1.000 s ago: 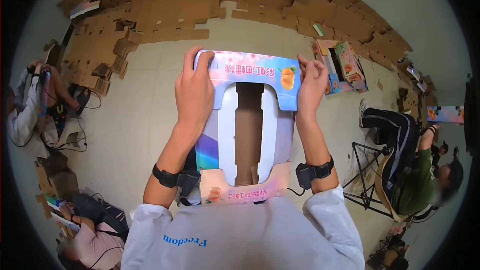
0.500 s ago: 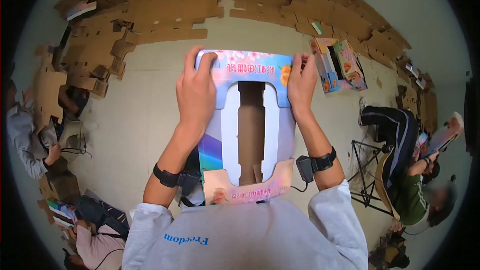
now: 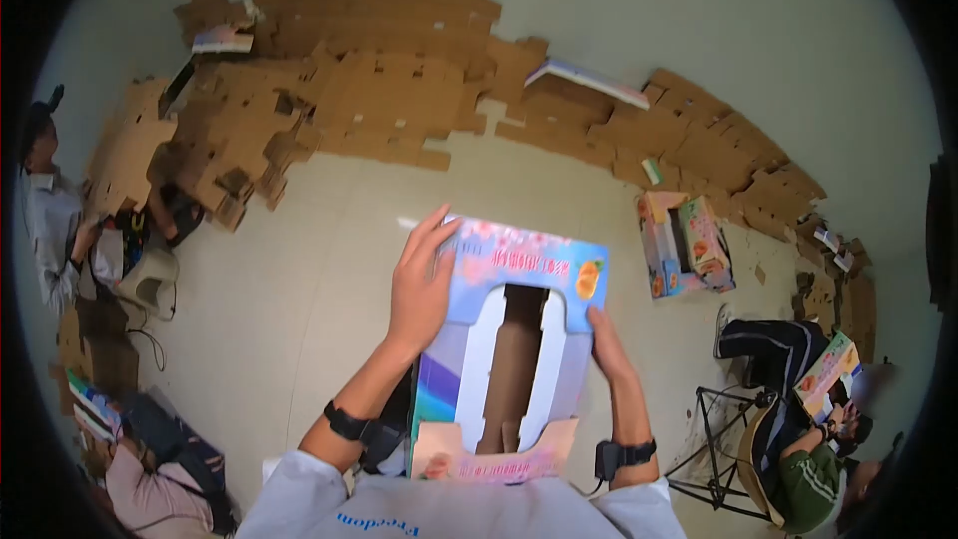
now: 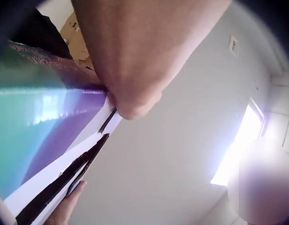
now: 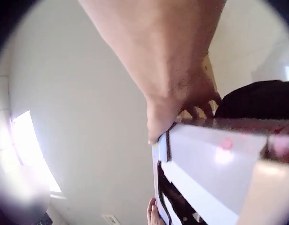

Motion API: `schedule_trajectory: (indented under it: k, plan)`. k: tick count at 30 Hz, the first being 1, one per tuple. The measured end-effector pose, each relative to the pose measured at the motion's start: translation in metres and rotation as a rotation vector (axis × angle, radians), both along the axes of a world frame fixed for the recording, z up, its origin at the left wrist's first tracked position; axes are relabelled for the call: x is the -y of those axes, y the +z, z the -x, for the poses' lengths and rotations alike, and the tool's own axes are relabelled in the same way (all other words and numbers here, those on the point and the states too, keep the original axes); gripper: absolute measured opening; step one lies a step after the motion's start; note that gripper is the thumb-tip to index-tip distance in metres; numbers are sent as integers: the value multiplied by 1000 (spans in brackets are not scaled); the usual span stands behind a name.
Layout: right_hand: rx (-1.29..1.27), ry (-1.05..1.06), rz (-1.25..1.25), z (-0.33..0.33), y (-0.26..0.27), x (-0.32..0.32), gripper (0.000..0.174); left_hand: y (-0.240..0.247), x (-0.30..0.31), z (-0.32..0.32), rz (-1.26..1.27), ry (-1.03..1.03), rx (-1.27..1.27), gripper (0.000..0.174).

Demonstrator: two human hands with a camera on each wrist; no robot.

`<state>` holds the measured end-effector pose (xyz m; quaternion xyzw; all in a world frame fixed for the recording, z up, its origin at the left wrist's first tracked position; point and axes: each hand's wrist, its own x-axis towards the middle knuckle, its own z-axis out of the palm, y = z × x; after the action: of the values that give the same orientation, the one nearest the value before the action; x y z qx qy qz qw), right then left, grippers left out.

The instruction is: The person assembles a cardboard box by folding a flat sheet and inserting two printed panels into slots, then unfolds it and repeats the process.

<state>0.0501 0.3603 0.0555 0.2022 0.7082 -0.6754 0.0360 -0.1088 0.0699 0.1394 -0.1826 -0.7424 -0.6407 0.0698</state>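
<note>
A colourful carton [image 3: 439, 379] with a long opening in its top is held in front of the body, brown cardboard showing inside. My left hand [image 3: 420, 284] grips its far left corner, fingers over the edge. On the right side my right hand [image 3: 611, 344] holds the carton with the thumb at the upper edge. In the right wrist view the fingers of that hand [image 5: 182, 101] reach down the side wall. The left wrist view shows the left hand [image 4: 135, 101] at the carton's corner [image 4: 55, 126].
Flattened brown cardboard [image 3: 389, 90] lies along the wall. A second printed box [image 3: 661, 250] stands on the floor [image 3: 299, 299] at the right. People sit at both sides, one beside a black-legged folding stool [image 3: 718, 449]. A grey stool [image 3: 152, 279] is at the left.
The head view has shifted, so the carton and hands appear lower. My right hand has moved from the far right corner down along the side. The left hand keeps its corner.
</note>
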Motion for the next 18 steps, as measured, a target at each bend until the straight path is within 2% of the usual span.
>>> schedule_trajectory:
  k: [2,5,9,12,15,18]
  plan:
    - [-66,-7,15,9,2,-4,79,-18,4,-6,-394,-89,213,39]
    - [-100,-85,102,4,7,3,79,-55,35,-29,-207,-177,391,44]
    - [-147,-239,256,-10,11,27,77,-99,60,-58,317,-100,74,43]
    - [-152,-314,278,-5,25,24,74,-82,54,-65,425,12,-10,42]
    - [-87,-390,441,-3,35,-1,64,-81,57,-66,475,40,-23,44]
    - [-46,-668,365,-13,33,-73,62,-85,50,-61,441,97,-71,44]
